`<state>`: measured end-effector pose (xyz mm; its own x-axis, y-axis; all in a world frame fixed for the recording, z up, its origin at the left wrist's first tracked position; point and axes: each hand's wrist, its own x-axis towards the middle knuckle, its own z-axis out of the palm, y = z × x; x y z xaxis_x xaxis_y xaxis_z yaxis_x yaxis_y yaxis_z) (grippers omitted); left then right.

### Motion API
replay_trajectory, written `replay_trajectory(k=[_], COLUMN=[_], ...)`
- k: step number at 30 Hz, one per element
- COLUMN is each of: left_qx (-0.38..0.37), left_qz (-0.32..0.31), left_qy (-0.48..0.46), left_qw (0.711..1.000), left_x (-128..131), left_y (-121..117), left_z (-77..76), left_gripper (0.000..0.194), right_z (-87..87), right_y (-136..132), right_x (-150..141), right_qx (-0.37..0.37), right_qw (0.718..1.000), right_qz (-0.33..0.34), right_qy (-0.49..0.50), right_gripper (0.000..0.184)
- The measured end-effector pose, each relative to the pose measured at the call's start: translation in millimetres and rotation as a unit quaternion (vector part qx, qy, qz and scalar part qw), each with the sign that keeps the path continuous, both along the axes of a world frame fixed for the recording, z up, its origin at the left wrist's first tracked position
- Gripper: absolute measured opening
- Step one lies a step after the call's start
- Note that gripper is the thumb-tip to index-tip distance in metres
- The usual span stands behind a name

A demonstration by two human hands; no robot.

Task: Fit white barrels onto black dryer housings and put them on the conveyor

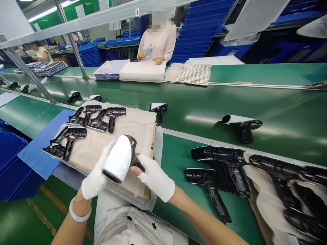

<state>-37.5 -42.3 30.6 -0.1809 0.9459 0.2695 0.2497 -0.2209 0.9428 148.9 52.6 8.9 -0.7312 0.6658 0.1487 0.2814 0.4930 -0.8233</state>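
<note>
Above a beige paper-lined cardboard tray (133, 131), a white-gloved left hand (94, 178) wraps its fingers around the ribbed white barrel of a hair dryer (119, 158), while a white-gloved right hand (154, 177) closes narrowly on its glossy black handle (136, 163). Light, stiff and smooth-shelled, the dryer seems safest held by barrel and handle together. Black plastic dryer housings (102, 117) lie on the tray, beside a green conveyor belt (281, 109), with stacked blue plastic crates (199, 30) beyond.
</note>
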Motion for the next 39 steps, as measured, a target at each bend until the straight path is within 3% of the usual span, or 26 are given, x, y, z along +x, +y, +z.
replay_trajectory(k=[3,7,11,15,18,20,24,29,31,35,39], left_qx=[0.058,0.117,0.124,0.106,0.134,0.13,0.101,0.106,0.104,0.091,0.066], left_qz=[-0.017,-0.015,0.023,0.011,0.016,0.036,0.038,0.024,0.038,0.106,0.195], left_qy=[0.077,0.161,0.18,0.065,0.027,0.041,-0.004,-0.043,-0.031,0.02,0.04], left_qw=[0.995,0.98,0.976,0.992,0.991,0.99,0.994,0.993,0.993,0.99,0.978], left_x=[1.5,3.0,7.3,12.0,10.3,7.9,8.1,14.5,17.2,27.7,44.2], left_y=[1.0,6.8,10.0,7.7,6.0,5.9,6.0,4.0,3.3,4.0,6.3], left_z=[11.3,24.9,30.6,23.6,16.1,12.6,9.9,12.0,14.7,22.6,31.4], left_gripper=[0.115,0.093,0.082,0.079,0.074,0.074,0.071,0.059,0.057,0.061,0.083], right_z=[6.8,9.7,2.1,2.3,19.0,33.2,48.9,45.2,42.6,37.4,35.8], right_y=[-2.3,-12.4,-21.0,-25.9,-34.3,-41.7,-52.3,-52.8,-52.0,-52.0,-51.3], right_x=[-1.0,-3.2,-3.9,2.1,11.0,16.7,20.9,13.8,11.2,8.5,4.1], right_qx=[-0.175,-0.357,-0.568,-0.731,-0.771,-0.758,-0.704,-0.673,-0.648,-0.584,-0.523], right_qw=[0.981,0.917,0.797,0.649,0.592,0.597,0.667,0.691,0.713,0.771,0.82], right_qz=[0.083,0.168,0.195,0.203,0.172,0.157,0.114,0.137,0.144,0.122,0.135], right_qy=[0.015,0.055,0.066,0.065,0.163,0.212,0.216,0.225,0.225,0.221,0.189], right_gripper=[0.052,0.068,0.065,0.064,0.065,0.062,0.055,0.053,0.05,0.05,0.06])
